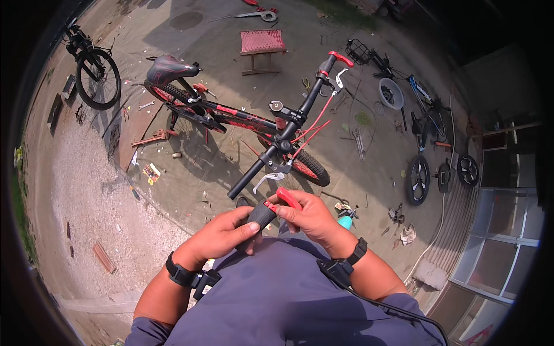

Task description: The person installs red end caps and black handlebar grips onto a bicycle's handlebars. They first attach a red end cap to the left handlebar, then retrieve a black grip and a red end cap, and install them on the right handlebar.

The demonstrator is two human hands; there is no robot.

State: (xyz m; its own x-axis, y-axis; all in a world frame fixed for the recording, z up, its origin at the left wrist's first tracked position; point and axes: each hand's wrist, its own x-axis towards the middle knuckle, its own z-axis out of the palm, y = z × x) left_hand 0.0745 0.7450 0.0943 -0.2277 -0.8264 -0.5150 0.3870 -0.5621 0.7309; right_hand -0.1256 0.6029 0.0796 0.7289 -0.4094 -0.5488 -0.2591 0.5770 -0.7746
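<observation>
Close to my body, my left hand (pixel 229 229) is closed around a black rubber handlebar grip (pixel 261 215) with a red clamp at its end. My right hand (pixel 305 214) holds a red bar end (pixel 288 198) against that clamp; whether the two parts are joined cannot be told. Just beyond stands a black and red bicycle (pixel 242 119). Its handlebar (pixel 253 175) has a bare near end, with a silver brake lever (pixel 267 178) beside it. The far end carries a grip, another red bar end (pixel 341 59) and a second silver brake lever (pixel 342 80).
A red-topped stool (pixel 262 42) stands beyond the bicycle. A red pipe wrench (pixel 156 136) and spanners (pixel 359 145) lie on the ground sheet. To the right are a white bucket (pixel 391 93), loose wheels (pixel 418 179) and a blue-framed bicycle (pixel 422 91). Another bicycle's wheel (pixel 98 79) is upper left.
</observation>
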